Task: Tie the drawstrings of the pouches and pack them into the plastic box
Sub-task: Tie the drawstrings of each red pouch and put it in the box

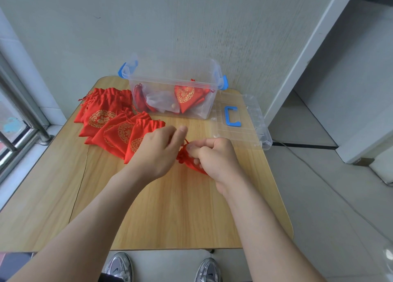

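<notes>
Left hand (156, 151) fingers pinch the drawstring (186, 141); right hand (214, 156) fingers grip the red pouch (188, 165). Tying step; next likely needs the knot pulled tight.

plain indoor room, likely domestic or a small workroom; exact type cannot be confirmed. evidence: small wooden table (174, 207) set against a bare pale wall (170, 26), window (10, 122) with metal rail (25, 109) at left, grey tiled floor (319, 196), white door frame (308, 58) at right.
</notes>
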Demonstrator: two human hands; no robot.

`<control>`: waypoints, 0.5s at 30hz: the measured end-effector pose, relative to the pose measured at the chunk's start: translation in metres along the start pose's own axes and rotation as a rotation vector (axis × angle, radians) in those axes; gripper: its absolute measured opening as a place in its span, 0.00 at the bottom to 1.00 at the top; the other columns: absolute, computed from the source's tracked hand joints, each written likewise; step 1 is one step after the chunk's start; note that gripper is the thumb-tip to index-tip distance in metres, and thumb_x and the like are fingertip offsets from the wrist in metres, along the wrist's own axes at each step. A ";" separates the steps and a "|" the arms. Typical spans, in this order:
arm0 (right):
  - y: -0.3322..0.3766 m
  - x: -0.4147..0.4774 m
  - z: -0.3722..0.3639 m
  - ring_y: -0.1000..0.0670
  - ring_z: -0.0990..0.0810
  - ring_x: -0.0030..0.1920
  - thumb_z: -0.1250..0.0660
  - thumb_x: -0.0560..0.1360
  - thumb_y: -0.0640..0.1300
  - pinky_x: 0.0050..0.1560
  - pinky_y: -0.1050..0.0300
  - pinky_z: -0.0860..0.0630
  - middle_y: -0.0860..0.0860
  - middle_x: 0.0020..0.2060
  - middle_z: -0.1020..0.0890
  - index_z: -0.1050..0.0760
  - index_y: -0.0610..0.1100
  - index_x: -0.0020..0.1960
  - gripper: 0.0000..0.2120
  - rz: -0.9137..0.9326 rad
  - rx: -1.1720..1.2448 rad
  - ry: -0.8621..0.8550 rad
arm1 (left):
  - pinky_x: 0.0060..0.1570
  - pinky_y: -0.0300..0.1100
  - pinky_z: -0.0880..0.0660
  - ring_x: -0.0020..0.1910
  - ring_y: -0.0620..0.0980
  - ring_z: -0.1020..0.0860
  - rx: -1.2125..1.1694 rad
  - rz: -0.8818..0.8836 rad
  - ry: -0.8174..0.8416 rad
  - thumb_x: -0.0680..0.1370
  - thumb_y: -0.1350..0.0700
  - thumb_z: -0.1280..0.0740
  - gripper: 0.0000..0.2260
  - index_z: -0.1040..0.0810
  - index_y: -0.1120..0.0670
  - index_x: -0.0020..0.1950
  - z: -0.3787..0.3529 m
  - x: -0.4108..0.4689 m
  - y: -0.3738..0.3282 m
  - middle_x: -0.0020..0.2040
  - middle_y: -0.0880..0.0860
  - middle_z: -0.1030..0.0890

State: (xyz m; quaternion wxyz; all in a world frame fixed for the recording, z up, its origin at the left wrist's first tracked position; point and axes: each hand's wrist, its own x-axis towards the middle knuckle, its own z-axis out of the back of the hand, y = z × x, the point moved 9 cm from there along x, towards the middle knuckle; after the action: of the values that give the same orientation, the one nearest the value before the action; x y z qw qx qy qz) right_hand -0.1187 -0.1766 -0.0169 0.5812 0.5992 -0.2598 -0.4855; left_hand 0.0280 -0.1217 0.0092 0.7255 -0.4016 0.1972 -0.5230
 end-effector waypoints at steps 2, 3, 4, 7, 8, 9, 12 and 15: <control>0.001 -0.001 -0.005 0.56 0.19 0.31 0.27 0.79 0.38 0.41 0.60 0.22 0.52 0.28 0.17 0.13 0.41 0.46 0.05 0.005 0.030 0.036 | 0.35 0.33 0.30 0.35 0.40 0.22 0.056 -0.104 0.029 0.87 0.44 0.40 0.17 0.26 0.52 0.43 -0.007 -0.001 -0.007 0.35 0.47 0.19; 0.002 -0.001 -0.007 0.55 0.20 0.30 0.27 0.79 0.37 0.42 0.59 0.21 0.50 0.28 0.17 0.13 0.40 0.46 0.05 0.011 0.038 0.043 | 0.35 0.32 0.30 0.35 0.40 0.22 0.057 -0.130 0.025 0.87 0.47 0.39 0.15 0.27 0.52 0.44 -0.008 -0.001 -0.008 0.35 0.47 0.19; 0.002 -0.001 -0.007 0.55 0.20 0.29 0.26 0.79 0.36 0.43 0.57 0.19 0.50 0.28 0.17 0.13 0.40 0.46 0.04 0.016 0.047 0.044 | 0.34 0.33 0.30 0.36 0.41 0.22 0.050 -0.140 0.016 0.88 0.50 0.40 0.13 0.28 0.53 0.46 -0.008 0.001 -0.008 0.36 0.48 0.20; 0.002 -0.001 -0.007 0.54 0.18 0.30 0.25 0.78 0.34 0.51 0.49 0.14 0.49 0.29 0.16 0.14 0.39 0.50 0.03 0.026 0.089 0.030 | 0.35 0.37 0.28 0.35 0.47 0.22 0.048 -0.124 -0.007 0.88 0.53 0.41 0.11 0.28 0.57 0.49 -0.005 0.003 -0.006 0.39 0.52 0.20; 0.001 -0.001 -0.007 0.52 0.16 0.33 0.24 0.77 0.34 0.54 0.46 0.13 0.48 0.32 0.14 0.14 0.39 0.52 0.05 0.028 0.092 0.018 | 0.36 0.37 0.28 0.36 0.47 0.22 0.063 -0.111 -0.007 0.88 0.53 0.42 0.11 0.28 0.57 0.50 -0.004 0.003 -0.004 0.40 0.52 0.20; 0.001 0.000 -0.006 0.50 0.14 0.36 0.22 0.76 0.35 0.55 0.45 0.14 0.47 0.34 0.13 0.14 0.41 0.53 0.07 0.032 0.080 0.002 | 0.36 0.37 0.28 0.37 0.46 0.23 0.087 -0.096 -0.003 0.88 0.52 0.42 0.11 0.28 0.57 0.51 -0.004 0.004 -0.001 0.41 0.52 0.20; -0.002 0.004 -0.001 0.51 0.12 0.42 0.21 0.75 0.37 0.54 0.51 0.14 0.50 0.37 0.11 0.13 0.46 0.51 0.07 0.063 -0.067 -0.052 | 0.36 0.36 0.30 0.40 0.48 0.23 0.159 -0.052 0.017 0.88 0.50 0.42 0.12 0.27 0.57 0.52 -0.005 0.007 0.007 0.43 0.51 0.20; -0.001 0.006 -0.001 0.53 0.13 0.42 0.22 0.76 0.42 0.46 0.59 0.17 0.54 0.37 0.12 0.12 0.50 0.46 0.03 0.092 -0.268 -0.054 | 0.42 0.47 0.23 0.42 0.52 0.21 0.179 -0.037 0.026 0.88 0.49 0.42 0.14 0.26 0.58 0.52 -0.004 0.009 0.009 0.45 0.52 0.19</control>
State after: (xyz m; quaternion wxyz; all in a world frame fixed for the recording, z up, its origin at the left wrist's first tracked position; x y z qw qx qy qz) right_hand -0.1154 -0.1811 -0.0197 0.6704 0.4903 -0.2356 -0.5047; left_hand 0.0344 -0.1305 0.0008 0.7461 -0.3320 0.1515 -0.5569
